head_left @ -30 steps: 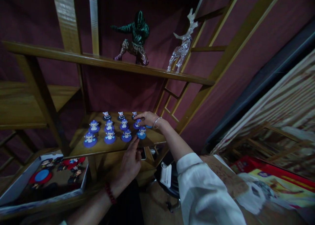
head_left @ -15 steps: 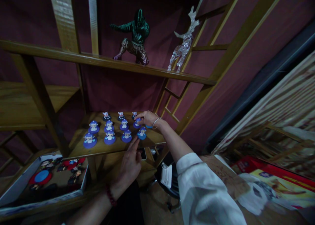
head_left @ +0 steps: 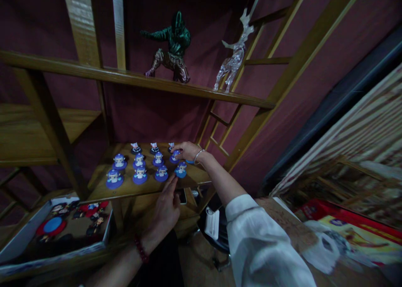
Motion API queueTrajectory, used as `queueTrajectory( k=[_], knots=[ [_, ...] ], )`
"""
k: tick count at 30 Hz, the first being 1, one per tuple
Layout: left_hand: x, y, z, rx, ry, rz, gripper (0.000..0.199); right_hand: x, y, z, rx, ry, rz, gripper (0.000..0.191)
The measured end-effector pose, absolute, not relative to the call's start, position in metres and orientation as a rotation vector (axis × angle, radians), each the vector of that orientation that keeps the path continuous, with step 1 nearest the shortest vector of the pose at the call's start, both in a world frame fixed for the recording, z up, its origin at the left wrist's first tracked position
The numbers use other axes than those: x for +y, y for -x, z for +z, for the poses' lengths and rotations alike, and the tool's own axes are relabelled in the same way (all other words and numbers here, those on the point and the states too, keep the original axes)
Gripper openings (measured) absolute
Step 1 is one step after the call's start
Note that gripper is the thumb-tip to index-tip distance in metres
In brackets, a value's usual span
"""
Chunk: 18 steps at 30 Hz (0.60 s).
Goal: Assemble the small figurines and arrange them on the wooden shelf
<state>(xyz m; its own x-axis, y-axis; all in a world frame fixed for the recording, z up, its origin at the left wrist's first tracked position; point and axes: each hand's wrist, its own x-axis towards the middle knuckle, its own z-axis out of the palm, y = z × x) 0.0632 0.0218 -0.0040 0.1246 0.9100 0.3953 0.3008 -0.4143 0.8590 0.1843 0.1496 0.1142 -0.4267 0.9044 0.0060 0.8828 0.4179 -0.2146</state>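
1. Wooden shelf (head_left: 101, 190), carrying upright figurines (head_left: 140, 175).
2. Left hand (head_left: 166, 205): foremost fingers stretched out; front blue-based figurine (head_left: 181, 170) just beyond the fingertips.
3. Right hand (head_left: 187, 150): fingers bent over purple-based figurine (head_left: 174, 157) from its right; pinch unclear.

I can read no lettering; the marks on the red-and-yellow package (head_left: 372, 238), well right of my right hand (head_left: 189, 150), are too blurred.

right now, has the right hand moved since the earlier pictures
No, not visibly: against the fixed lower shelf, the right hand keeps its place, fingers at the same purple-based figurine.
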Motion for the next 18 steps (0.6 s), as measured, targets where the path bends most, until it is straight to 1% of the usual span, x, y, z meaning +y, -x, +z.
queueTrajectory(
  k=[5, 10, 18],
  knots=[
    [0.023, -0.063, -0.005, 1.173, -1.814, 1.275, 0.053, 0.154, -0.188, 0.114, -2.527, 1.576, 0.341, 0.042],
    [0.023, -0.064, -0.007, 1.167, -1.814, 1.294, 0.054, 0.159, -0.187, 0.116, -2.442, 1.442, 0.450, 0.039],
    [0.024, -0.062, -0.007, 1.112, -1.845, 1.310, 0.059, 0.152, -0.154, 0.124, -2.574, 1.342, 0.414, 0.039]
  ],
)
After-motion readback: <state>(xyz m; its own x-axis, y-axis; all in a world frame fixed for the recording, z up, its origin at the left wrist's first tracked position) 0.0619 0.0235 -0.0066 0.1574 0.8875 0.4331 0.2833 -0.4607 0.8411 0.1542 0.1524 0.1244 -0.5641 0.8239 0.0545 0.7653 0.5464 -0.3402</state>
